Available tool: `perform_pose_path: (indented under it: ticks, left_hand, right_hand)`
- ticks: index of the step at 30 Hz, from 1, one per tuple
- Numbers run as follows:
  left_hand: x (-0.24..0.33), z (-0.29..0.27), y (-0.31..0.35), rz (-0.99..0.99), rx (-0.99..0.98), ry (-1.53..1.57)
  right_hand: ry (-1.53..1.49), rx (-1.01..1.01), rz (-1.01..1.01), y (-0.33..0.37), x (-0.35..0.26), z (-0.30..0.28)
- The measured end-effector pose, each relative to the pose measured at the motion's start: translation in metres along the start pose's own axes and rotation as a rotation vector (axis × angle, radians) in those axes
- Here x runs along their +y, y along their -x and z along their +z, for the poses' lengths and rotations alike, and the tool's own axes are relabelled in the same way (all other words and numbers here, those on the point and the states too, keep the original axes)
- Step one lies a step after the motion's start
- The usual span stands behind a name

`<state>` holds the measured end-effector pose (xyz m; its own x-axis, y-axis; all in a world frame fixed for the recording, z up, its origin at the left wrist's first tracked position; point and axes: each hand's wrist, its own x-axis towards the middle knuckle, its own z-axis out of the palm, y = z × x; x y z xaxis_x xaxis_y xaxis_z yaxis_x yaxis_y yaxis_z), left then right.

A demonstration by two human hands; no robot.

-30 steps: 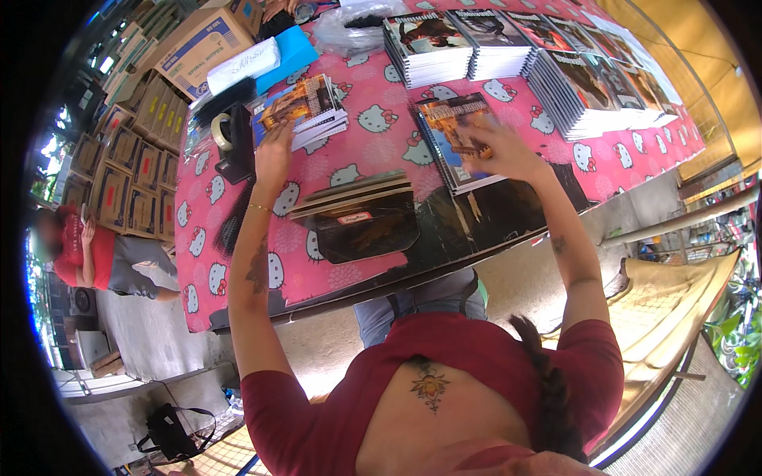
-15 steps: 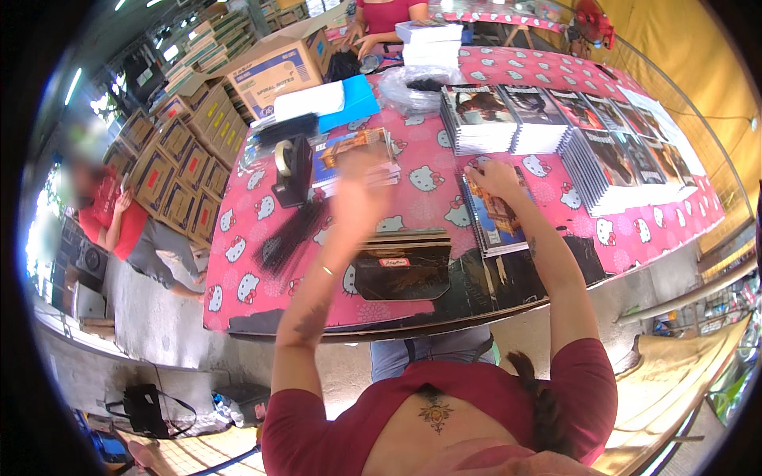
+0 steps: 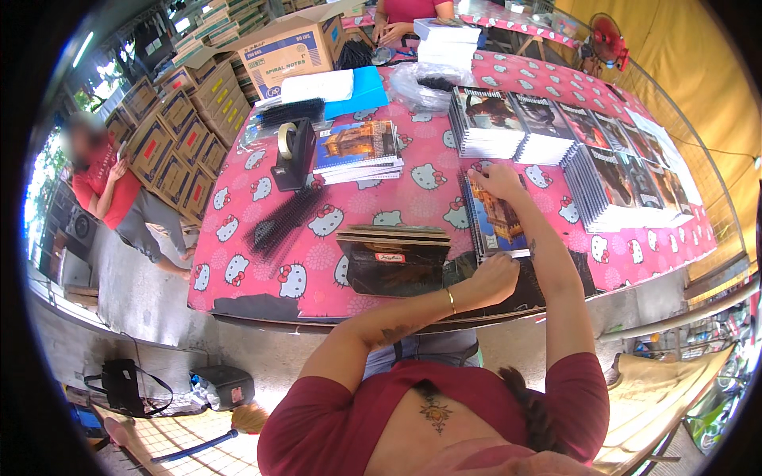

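A spiral notebook [image 3: 498, 218] with a building on its cover lies on the table in front of me, its black coil along the left side. My right hand [image 3: 498, 182] is closed over its far end, fingertips by the coil. My left hand [image 3: 494, 282] is curled into a closed grip at the notebook's near end; whatever its fingers hold is hidden. Left of them stands a dark holder [image 3: 397, 262] with upright boards. Loose black coils [image 3: 286, 222] lie farther left. Behind these is a short stack of similar notebooks [image 3: 357, 147].
A black tape dispenser [image 3: 292, 155] stands left of the short stack. Tall notebook stacks [image 3: 591, 206] fill the table's right side. A plastic bag [image 3: 429, 86], blue sheet [image 3: 361, 89] and open carton [image 3: 290, 63] are at the back. One person [image 3: 119, 182] stands left; another [image 3: 409, 12] sits opposite.
My left hand has come back from the short notebook stack to the near end of the notebook before me. My right hand stays at its far end. The view has shifted slightly.
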<state>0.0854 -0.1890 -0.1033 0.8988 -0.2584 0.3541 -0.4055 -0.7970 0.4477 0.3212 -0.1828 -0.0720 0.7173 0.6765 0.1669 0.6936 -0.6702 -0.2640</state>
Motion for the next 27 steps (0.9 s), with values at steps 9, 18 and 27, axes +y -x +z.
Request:
perform_pose_path:
  ticks: [9,18,27]
  left_hand:
    - [0.024,-0.063,0.007,0.151,-0.141,0.326]
    - [-0.26,-0.271,0.103,-0.137,0.389,-0.51]
    - [-0.162,-0.294,0.054,-0.045,0.565,-0.686]
  right_hand:
    - [-0.096,0.055,-0.002,0.02,0.018,-0.011]
    - [-0.422,0.034,-0.551,0.149,-0.187,-0.053]
    - [-0.415,0.374,-0.386,0.13,-0.162,-0.058]
